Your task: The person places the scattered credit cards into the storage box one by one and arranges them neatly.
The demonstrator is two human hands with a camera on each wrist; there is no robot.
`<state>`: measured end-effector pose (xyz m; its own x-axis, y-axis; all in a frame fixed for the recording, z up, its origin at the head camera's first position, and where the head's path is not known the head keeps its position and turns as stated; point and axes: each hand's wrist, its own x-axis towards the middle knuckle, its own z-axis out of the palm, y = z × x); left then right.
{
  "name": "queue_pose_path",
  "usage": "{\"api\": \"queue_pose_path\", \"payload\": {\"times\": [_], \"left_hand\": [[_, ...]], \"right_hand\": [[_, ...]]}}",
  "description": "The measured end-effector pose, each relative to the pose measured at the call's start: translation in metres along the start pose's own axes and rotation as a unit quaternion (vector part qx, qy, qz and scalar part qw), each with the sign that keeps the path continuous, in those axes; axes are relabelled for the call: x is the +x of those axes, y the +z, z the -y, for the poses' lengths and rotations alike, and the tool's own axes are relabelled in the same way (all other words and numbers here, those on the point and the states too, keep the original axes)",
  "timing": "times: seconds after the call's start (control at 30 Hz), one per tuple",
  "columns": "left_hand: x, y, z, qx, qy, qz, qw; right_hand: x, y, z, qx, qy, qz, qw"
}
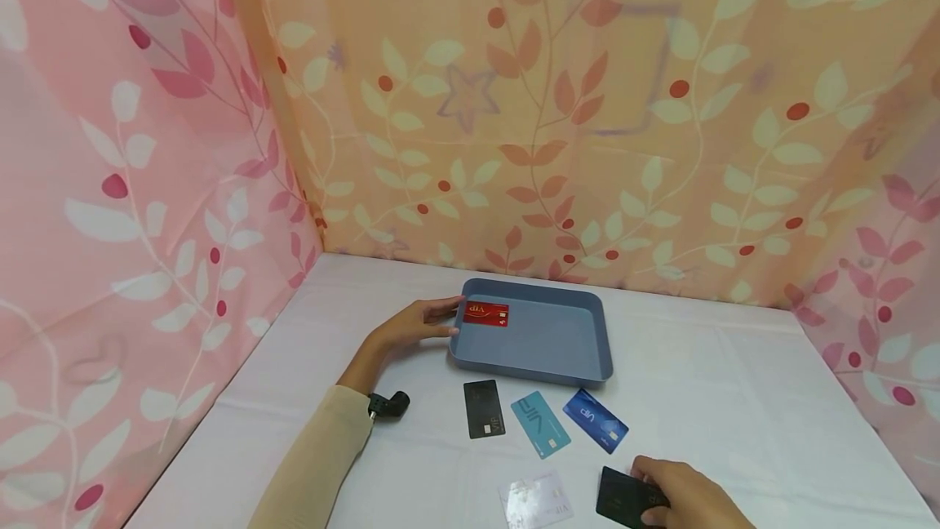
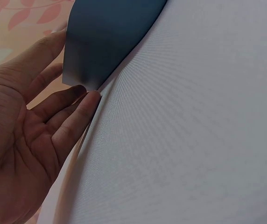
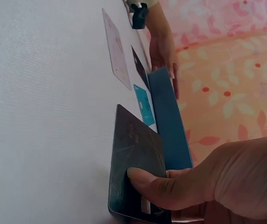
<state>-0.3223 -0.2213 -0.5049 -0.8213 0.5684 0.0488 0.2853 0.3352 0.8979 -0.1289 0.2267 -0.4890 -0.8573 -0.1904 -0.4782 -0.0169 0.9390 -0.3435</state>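
Seemingly it is early going: one red card (image 1: 486,314) lies inside the blue-grey tray (image 1: 551,341), just right of the left hand (image 1: 419,323); that hand touches the tray's wall, loosely spread and holding no card; the right hand (image 1: 686,496) pinches a black card (image 1: 617,496) — outside the tray; four more lie out as well — a dark grey card (image 1: 485,409) nearest the left hand, a teal card (image 1: 541,424) between the hands, a blue card (image 1: 596,421) just beyond the right hand, a pale card (image 1: 536,502) left of it.
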Motion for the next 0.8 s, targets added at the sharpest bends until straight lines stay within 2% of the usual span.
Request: {"api": "queue_pose_path", "payload": {"times": [0.13,0.27,0.5,0.63,0.73,0.8], "left_hand": [[0.001,0.0,0.001,-0.001,0.002,-0.002,1.0],[0.0,0.0,0.001,-0.003,-0.001,-0.002,1.0],[0.001,0.0,0.004,-0.002,-0.006,-0.002,1.0],[0.0,0.0,0.005,0.001,-0.012,-0.004,0.9999],[0.0,0.0,0.003,0.003,-0.016,-0.005,0.9998],[0.001,0.0,0.003,0.004,-0.019,-0.005,0.9998]], "right_hand": [[-0.004,-0.004,-0.001,0.041,-0.031,0.005,0.999],[-0.008,-0.011,-0.002,0.071,-0.081,0.016,0.994],[-0.015,-0.03,-0.007,0.127,-0.177,0.037,0.975],[-0.018,-0.042,-0.007,0.14,-0.205,0.023,0.968],[-0.019,-0.046,-0.007,0.151,-0.237,-0.005,0.96],[-0.021,-0.049,-0.006,0.158,-0.243,-0.023,0.957]]}}
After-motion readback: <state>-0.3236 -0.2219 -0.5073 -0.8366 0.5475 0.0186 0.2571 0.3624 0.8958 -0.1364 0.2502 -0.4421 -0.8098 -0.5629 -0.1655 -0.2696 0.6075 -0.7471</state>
